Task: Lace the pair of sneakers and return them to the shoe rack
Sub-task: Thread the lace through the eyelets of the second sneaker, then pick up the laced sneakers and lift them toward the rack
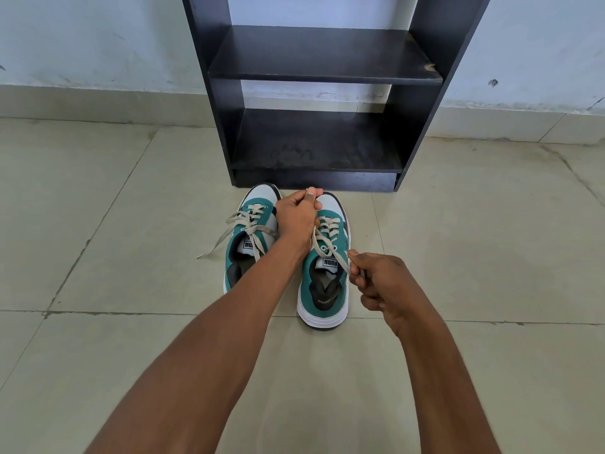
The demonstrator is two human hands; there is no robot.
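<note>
Fingers of the left hand pinch one lace end at twelve o'clock over the right sneaker; the right hand clamps the other end at three. Soft, limp cord, best held near its tips. The left sneaker sits beside it, laces loose, before the dark shoe rack on bare floor.

Two forearms enter from the lower edge — one from 7 o'clock, one from 5 o'clock. Both are bare, with no sleeves showing. The left hand and right hand are ungloved — short, pale fingernails visible.
</note>
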